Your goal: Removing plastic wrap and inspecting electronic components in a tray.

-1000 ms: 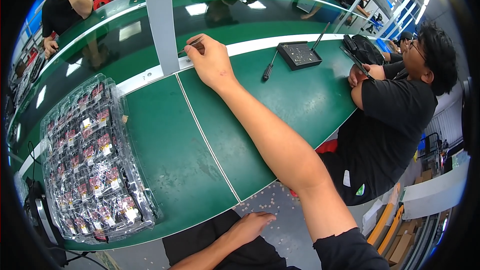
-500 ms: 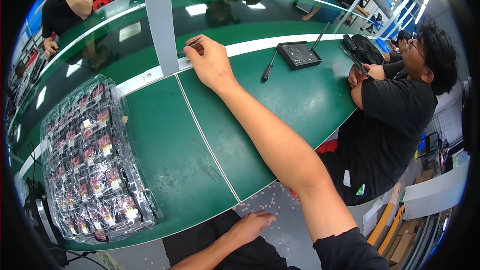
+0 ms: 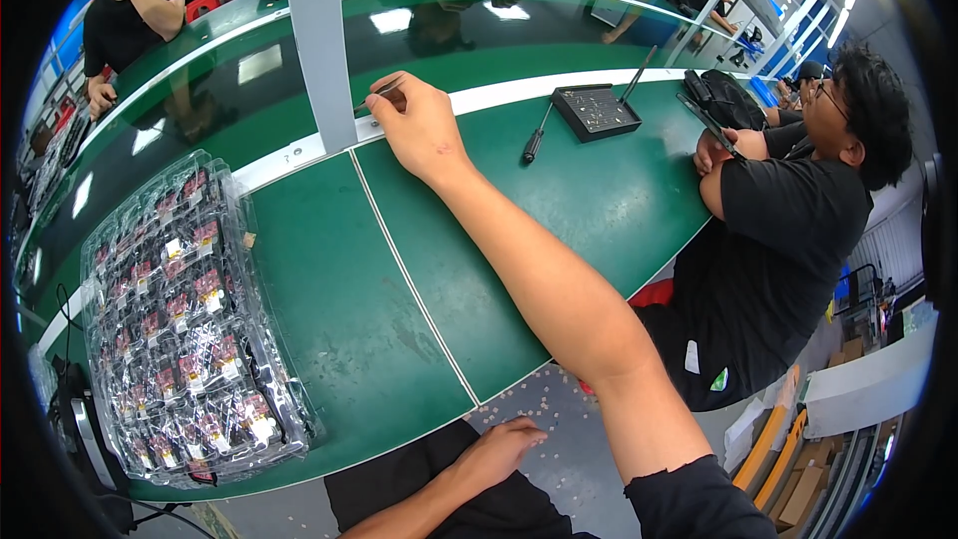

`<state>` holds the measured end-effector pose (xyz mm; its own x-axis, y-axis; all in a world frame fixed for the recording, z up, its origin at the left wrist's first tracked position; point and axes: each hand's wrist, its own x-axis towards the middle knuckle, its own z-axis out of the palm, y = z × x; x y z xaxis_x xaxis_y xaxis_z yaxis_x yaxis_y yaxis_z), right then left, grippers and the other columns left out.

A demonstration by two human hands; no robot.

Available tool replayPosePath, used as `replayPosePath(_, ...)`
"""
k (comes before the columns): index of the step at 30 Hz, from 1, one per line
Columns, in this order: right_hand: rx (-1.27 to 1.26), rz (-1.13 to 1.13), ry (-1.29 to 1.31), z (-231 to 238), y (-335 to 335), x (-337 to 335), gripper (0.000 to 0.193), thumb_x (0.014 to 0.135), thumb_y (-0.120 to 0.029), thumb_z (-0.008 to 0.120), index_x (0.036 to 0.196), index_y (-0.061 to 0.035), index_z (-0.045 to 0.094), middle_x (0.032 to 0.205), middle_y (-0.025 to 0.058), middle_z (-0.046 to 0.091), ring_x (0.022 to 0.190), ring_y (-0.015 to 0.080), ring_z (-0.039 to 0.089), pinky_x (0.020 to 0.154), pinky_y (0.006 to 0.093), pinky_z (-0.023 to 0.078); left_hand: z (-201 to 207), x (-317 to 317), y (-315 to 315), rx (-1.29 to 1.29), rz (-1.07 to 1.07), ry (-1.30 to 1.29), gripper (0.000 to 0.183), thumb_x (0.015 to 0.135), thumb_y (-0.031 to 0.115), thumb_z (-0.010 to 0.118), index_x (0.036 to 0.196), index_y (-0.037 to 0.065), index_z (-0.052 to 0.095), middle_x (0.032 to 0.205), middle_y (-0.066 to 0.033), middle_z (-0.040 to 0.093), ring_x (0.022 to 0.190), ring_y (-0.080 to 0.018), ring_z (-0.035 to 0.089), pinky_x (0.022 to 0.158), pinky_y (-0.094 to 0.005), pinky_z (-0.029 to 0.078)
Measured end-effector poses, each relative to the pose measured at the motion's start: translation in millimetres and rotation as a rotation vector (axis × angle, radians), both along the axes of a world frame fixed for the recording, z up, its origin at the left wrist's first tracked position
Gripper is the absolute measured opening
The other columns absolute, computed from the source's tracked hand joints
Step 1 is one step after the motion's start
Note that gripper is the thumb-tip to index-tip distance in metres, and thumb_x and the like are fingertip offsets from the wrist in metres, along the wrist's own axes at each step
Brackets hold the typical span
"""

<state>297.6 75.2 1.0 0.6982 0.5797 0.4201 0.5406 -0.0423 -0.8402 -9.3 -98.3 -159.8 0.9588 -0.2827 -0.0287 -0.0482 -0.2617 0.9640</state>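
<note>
1. The right hand pinches a thin, dark metal tool between thumb and curled fingers; the tool lies directly in the grasp, its far end near the upright grey metal post.
2. The left hand lies over the black-clothed lap, below the table edge, its fingers loosely extended and unclenched.
3. Under the right wrist, the green tabletop stretches leftward, crossed by a pale seam; a white rail borders its far side.
4. Left of that stretch stand clear plastic trays of small black-and-red parts, their white labels too small to read.
5. Right of the hand lie a black-handled screwdriver and a shallow black square tray holding tiny pieces.
</note>
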Motion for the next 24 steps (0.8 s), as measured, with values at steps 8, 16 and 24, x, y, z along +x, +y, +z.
replayPosePath(8,0.010,0.001,-0.006,-1.9,0.4,1.9,0.026,0.097,-0.018,0.069,0.112,0.0040,0.071,0.100,0.0164,0.076,0.091,0.0239,0.072,0.086,0.0362,0.056,2.4,1.3,0.3,-0.027,0.030,0.002,0.027,0.091,-0.005,0.067,0.118,-0.002,0.073,0.116,-0.0170,0.071,0.102,-0.0354,0.070,0.090,-0.0404,0.058)
replayPosePath(16,0.009,0.013,0.000,-1.4,2.4,1.0,0.026,0.097,-0.017,0.069,0.112,0.0038,0.071,0.100,0.0167,0.076,0.093,0.0254,0.072,0.087,0.0368,0.056,-1.3,0.4,0.1,-0.019,0.043,-0.029,0.027,0.090,-0.006,0.067,0.116,-0.004,0.073,0.112,-0.0165,0.072,0.100,-0.0339,0.071,0.087,-0.0396,0.059)
replayPosePath(24,0.065,-0.003,-0.026,-3.8,1.4,-0.1,0.022,0.095,-0.013,0.069,0.105,0.0059,0.071,0.093,0.0179,0.075,0.086,0.0291,0.072,0.081,0.0389,0.056,-6.3,-1.5,-3.6,0.003,0.050,-0.050,0.026,0.090,-0.005,0.067,0.115,-0.004,0.074,0.115,-0.0160,0.073,0.100,-0.0335,0.072,0.089,-0.0384,0.060)
